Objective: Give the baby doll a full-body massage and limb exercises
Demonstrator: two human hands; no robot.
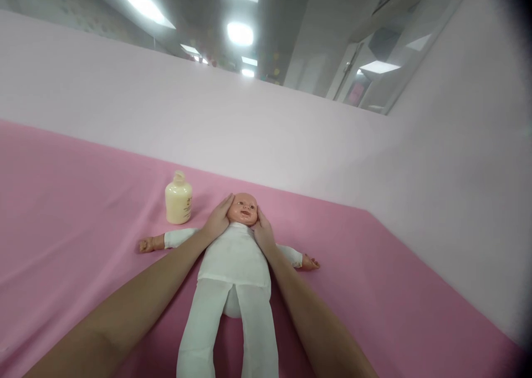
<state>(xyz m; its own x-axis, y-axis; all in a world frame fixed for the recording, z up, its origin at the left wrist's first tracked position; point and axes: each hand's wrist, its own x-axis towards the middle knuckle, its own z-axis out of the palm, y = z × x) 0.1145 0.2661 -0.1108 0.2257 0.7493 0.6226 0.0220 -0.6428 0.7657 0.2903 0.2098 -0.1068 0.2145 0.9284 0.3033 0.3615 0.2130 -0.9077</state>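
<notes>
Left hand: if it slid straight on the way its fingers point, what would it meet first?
Probably nothing near: the left hand points past the doll's head over bare pink cloth toward the wall; depth unclear.

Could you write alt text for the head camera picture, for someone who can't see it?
Two bare hands, left hand and right hand, cup the head of a baby doll in white clothes, lying face up on a pink sheet. A cream bottle stands upright beside the left hand, before a pale pink wall.

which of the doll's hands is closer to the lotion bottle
The doll's hand at the left of the picture, lying bare on the pink sheet below the cream bottle. The doll's other hand lies out to the right, well away from the bottle.
</notes>
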